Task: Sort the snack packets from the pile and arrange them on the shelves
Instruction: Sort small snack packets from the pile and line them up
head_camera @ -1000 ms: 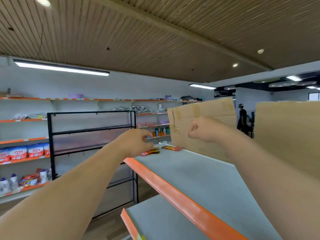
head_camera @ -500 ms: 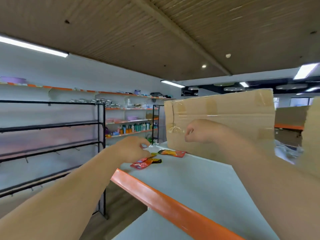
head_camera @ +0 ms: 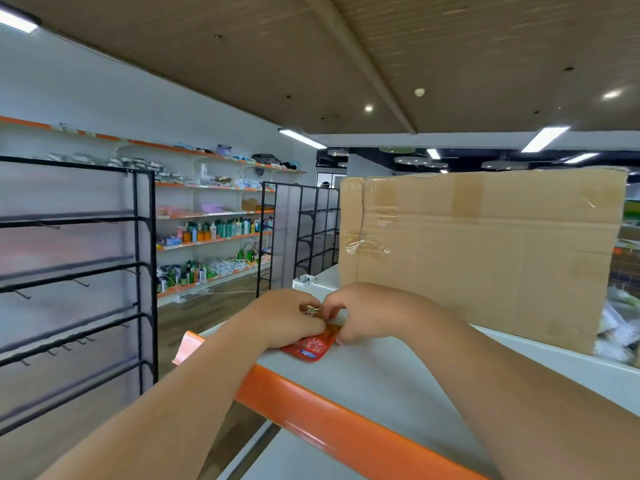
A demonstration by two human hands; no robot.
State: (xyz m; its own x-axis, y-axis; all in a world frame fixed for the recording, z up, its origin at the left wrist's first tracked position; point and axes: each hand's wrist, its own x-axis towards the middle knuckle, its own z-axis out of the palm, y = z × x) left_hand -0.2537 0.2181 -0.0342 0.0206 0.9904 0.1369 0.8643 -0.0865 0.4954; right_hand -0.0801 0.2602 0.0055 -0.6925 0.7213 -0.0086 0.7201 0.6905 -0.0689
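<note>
Packets in sight number two, both on the grey shelf [head_camera: 398, 386] just in front of the cardboard box's [head_camera: 485, 251] left corner. Your left hand [head_camera: 287, 320] curls its fingers down onto a red packet [head_camera: 311, 347] lying flat, its blue-banded short end pointing away from the box and its long axis running back toward it; the white lettering is too blurred to read. Your right hand [head_camera: 363, 315] pinches a small gold packet [head_camera: 313, 310], mostly hidden between your fingertips.

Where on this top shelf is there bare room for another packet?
The pale grey shelf lies bare between its orange front rail and the brown cardboard box. Its left end is crowded: the left hand and right hand hold red and orange snack packets.
</note>
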